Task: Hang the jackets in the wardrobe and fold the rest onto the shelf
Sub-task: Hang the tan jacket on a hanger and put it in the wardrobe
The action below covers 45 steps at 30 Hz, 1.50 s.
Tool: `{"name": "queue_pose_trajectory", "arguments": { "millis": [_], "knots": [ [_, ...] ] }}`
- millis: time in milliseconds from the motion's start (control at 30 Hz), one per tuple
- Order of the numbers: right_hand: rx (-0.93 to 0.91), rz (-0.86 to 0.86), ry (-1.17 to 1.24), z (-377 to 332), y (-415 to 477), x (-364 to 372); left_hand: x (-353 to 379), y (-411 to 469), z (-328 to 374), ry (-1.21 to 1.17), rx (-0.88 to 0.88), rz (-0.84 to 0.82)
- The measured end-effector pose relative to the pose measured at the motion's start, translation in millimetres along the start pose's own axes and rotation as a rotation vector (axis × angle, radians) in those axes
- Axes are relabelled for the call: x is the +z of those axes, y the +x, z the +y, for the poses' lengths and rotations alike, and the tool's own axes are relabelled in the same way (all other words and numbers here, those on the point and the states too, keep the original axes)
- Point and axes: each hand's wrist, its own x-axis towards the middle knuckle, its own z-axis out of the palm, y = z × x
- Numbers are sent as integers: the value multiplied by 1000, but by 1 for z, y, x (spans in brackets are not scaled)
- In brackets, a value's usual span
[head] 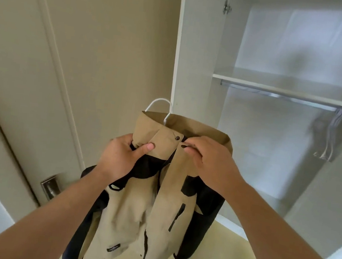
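Head | left hand [119,157], right hand [211,160] grip jacket [134,211] | wardrobe [197,68] holds hangers [330,136] on rail [277,95]

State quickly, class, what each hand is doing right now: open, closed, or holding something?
Left hand: closed, gripping the tan jacket at its collar.
Right hand: closed, pinching the jacket's front edge just below the collar.

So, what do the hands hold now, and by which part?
Both grip the jacket at its collar: left hand on the snap flap, right hand pinching the opposite edge.
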Motion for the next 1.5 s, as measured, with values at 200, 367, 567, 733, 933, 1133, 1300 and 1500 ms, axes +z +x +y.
{"name": "queue_pose_trajectory", "arguments": {
  "millis": [200, 367, 567, 733, 933, 1133, 1300, 1500],
  "knots": [
    [-60, 140, -100, 4, 5, -13, 12, 11, 7, -20, 74, -20],
    [-92, 178, -104, 13, 2, -18, 25, 20, 18, -52, 79, -34],
    [20, 182, 40, 31, -3, -22, 41, 25, 33, -78, 113, -58],
    [69, 195, 90, 41, -6, -27, 53, 30, 41, -100, 96, -103],
    [105, 195, 106, 50, -12, -30, 71, 34, 46, -124, 103, -147],
    [113, 239, 153, 55, -16, -33, 80, 36, 47, -125, 130, -166],
    [122, 220, 192, 58, -17, -36, 81, 41, 48, -133, 149, -156],
    [138, 207, 203, 60, -17, -34, 79, 42, 48, -147, 162, -147]
  ]
}}
